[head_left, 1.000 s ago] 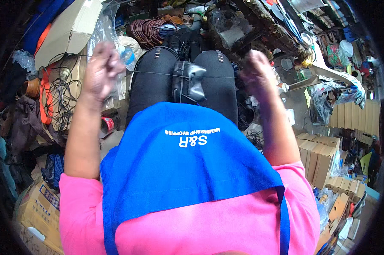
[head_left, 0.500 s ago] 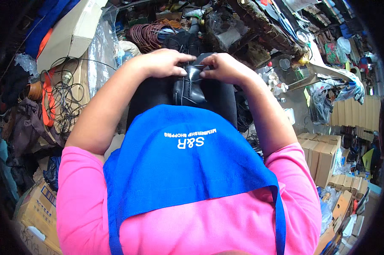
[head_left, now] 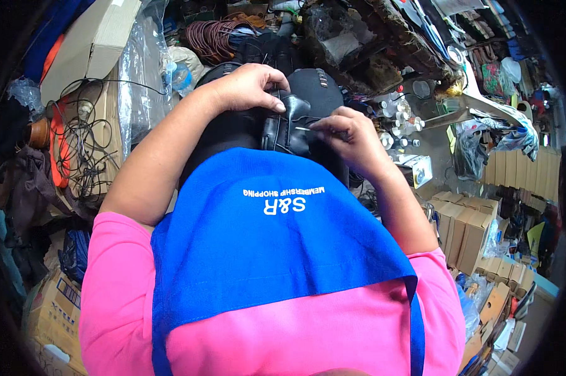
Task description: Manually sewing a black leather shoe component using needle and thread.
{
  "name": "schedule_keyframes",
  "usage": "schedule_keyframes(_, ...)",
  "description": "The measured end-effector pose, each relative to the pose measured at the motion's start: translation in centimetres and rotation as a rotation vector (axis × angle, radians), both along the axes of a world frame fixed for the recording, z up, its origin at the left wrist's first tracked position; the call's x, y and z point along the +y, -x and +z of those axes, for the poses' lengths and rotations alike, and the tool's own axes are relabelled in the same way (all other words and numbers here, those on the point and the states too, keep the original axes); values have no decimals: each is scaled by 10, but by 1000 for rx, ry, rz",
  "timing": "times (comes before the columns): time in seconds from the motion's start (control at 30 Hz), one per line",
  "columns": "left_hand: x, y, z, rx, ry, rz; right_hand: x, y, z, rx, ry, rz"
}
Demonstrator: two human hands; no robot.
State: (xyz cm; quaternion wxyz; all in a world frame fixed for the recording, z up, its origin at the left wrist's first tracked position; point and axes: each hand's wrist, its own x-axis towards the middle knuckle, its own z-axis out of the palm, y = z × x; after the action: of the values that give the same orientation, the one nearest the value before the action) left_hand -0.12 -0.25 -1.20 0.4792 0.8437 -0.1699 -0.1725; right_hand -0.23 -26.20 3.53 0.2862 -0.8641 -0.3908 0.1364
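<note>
A glossy black leather piece, shoe-like in shape (head_left: 288,133), rests on my lap between my black-clad thighs, with a stitched seam along it. My left hand (head_left: 258,91) curls over its far edge, thumb and fingers pinching the leather. Just to the right of it, my right hand (head_left: 351,133) is closed around a slim, pale, pointed tool (head_left: 302,129) whose tip points left toward the leather. The rest of that tool is hidden in my fingers. A blue apron (head_left: 283,232) covers my front below the leather piece.
Coiled reddish cord (head_left: 211,44) lies beyond my knees. At left are tangled black wires (head_left: 92,135) on cardboard and a clear plastic sheet (head_left: 146,81). To the right stand small bottles (head_left: 399,119), a small printed box (head_left: 421,169) and stacked brown boxes (head_left: 465,229).
My right hand has left the leather's far edge, moved right and nearer, and now shows a pointed tool. The left hand stays at the leather, shifted slightly.
</note>
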Motion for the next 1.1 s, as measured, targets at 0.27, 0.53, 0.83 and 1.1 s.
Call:
schedule_keyframes(0.27, 1, 1, 3, 56, 9, 7, 13, -5, -6, 30, -140, -98)
schedule_keyframes(0.53, 2, 0, 0, 41, 9, 4, 15, -10, 0, -41, -10, -34)
schedule_keyframes(0.83, 1, 2, 1, -7, 2, 15, 24, -18, -5, -75, -1, 63)
schedule_keyframes(1.1, -2, 5, -3, -145, -21, 16, 19, -35, -32, 198, -130, 37)
